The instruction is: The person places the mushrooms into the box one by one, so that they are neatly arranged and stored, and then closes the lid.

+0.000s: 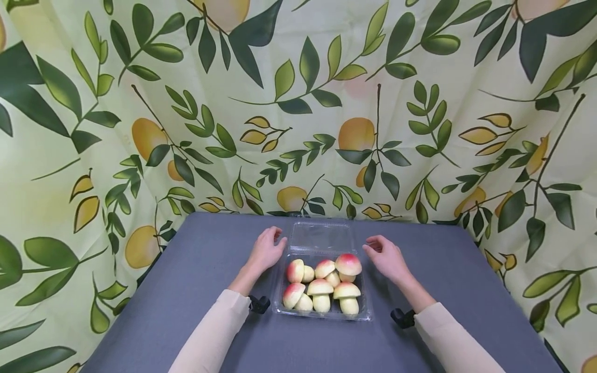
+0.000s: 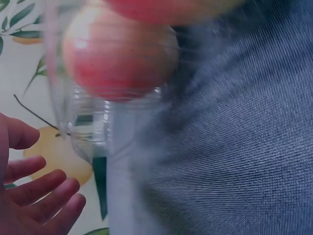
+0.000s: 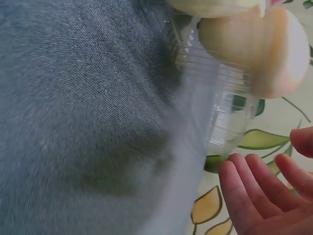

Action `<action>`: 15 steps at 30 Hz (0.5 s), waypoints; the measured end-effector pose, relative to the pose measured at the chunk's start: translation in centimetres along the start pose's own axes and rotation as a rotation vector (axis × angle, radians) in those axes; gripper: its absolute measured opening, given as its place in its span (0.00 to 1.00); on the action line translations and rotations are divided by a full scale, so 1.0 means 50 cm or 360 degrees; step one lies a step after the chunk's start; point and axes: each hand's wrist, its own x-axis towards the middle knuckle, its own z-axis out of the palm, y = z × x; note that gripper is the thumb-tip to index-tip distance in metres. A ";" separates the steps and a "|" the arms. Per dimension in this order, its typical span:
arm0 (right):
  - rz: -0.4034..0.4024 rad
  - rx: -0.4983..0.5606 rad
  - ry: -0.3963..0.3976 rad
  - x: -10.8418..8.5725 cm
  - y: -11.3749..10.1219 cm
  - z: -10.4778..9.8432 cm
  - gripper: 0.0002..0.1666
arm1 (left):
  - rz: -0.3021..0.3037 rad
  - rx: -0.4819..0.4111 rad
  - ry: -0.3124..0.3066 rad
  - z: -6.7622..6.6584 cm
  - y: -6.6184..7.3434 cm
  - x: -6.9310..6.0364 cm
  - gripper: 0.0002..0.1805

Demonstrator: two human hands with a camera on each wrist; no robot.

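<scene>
A clear plastic clamshell box sits on the table with its lid folded back toward the far edge. Inside lie several mushroom-shaped pieces with cream stems and caps tinged pink-red. My left hand hovers by the box's left side near the hinge, fingers loosely bent and holding nothing. On the opposite side my right hand is held likewise, apart from the box. In the left wrist view a reddish cap shows through the plastic wall; the right wrist view shows a pale one.
A grey-blue cloth covers the table. Behind it and at both sides hangs a curtain printed with leaves and orange fruit. A black wrist camera is strapped to the left wrist, another to the right.
</scene>
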 end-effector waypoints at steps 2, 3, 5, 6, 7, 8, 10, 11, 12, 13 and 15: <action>0.0001 -0.0003 0.0006 0.010 0.004 0.008 0.21 | -0.0021 0.0003 0.0001 0.003 -0.007 0.008 0.17; 0.0007 -0.0003 0.0013 0.015 0.006 0.011 0.21 | -0.0032 -0.0008 -0.0001 0.005 -0.010 0.011 0.17; 0.0032 0.0003 0.0018 0.020 0.012 0.021 0.21 | -0.0072 -0.0047 -0.0012 0.012 -0.018 0.012 0.17; 0.0047 0.0002 0.0016 0.022 0.014 0.024 0.21 | -0.0090 -0.0071 -0.0014 0.015 -0.022 0.012 0.17; 0.0064 0.0004 0.0013 0.025 0.016 0.026 0.21 | -0.0109 -0.0100 -0.0016 0.018 -0.026 0.014 0.17; 0.0084 0.0005 0.0006 0.027 0.018 0.028 0.22 | -0.0127 -0.0124 -0.0017 0.022 -0.029 0.016 0.17; 0.0122 0.0018 -0.0016 0.032 0.021 0.031 0.23 | -0.0164 -0.0160 -0.0016 0.029 -0.035 0.019 0.16; 0.0139 0.0032 -0.0030 0.035 0.023 0.033 0.24 | -0.0183 -0.0179 -0.0011 0.031 -0.038 0.020 0.16; 0.0152 0.0048 -0.0043 0.038 0.024 0.034 0.25 | -0.0193 -0.0195 -0.0003 0.034 -0.040 0.021 0.16; 0.0163 0.0068 -0.0055 0.040 0.026 0.036 0.26 | -0.0203 -0.0208 0.0001 0.036 -0.041 0.022 0.16; 0.0187 0.0100 -0.0081 0.043 0.032 0.042 0.27 | -0.0217 -0.0227 -0.0002 0.040 -0.043 0.022 0.16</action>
